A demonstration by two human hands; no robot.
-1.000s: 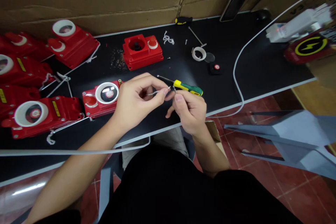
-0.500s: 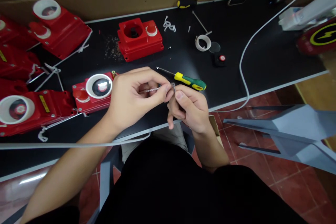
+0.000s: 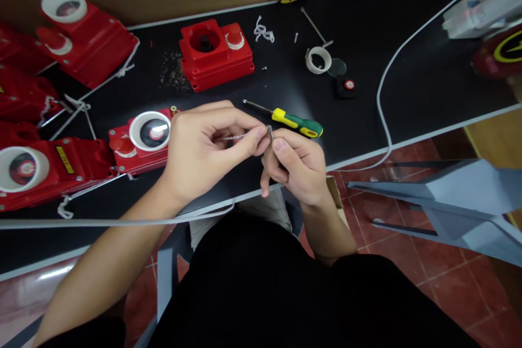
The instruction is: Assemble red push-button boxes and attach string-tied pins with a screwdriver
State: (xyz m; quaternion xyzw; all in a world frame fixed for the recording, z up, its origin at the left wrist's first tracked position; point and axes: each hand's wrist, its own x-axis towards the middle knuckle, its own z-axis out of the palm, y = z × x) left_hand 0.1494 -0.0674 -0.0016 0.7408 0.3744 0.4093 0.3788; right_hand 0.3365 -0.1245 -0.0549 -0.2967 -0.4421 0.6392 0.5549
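Pinched between the thumb and forefinger of my left hand point(image 3: 207, 152) is a thin twisted cord point(image 3: 233, 137), which runs back into the palm. My right hand point(image 3: 297, 166) grips a small metal piece point(image 3: 270, 131) between thumb and fingers, right against the left fingertips. Whether the cord passes through the metal piece is hidden by the fingers. Just beyond both hands lies a yellow and green screwdriver point(image 3: 299, 122). A red box with a white-rimmed round window point(image 3: 141, 155) sits beside my left wrist, partly covered by the hand.
Behind the hands stands an opened red box point(image 3: 236, 68) beside scattered debris. Further right are a white ring point(image 3: 318, 60), a clear disc point(image 3: 336, 67) and a small black part point(image 3: 346, 87). Several red boxes with cords crowd the left. A white cable point(image 3: 381, 87) crosses the right side.
The camera view has shifted slightly, so the tabletop objects sit a little differently in the picture. Both hands keep their grip with almost no movement.
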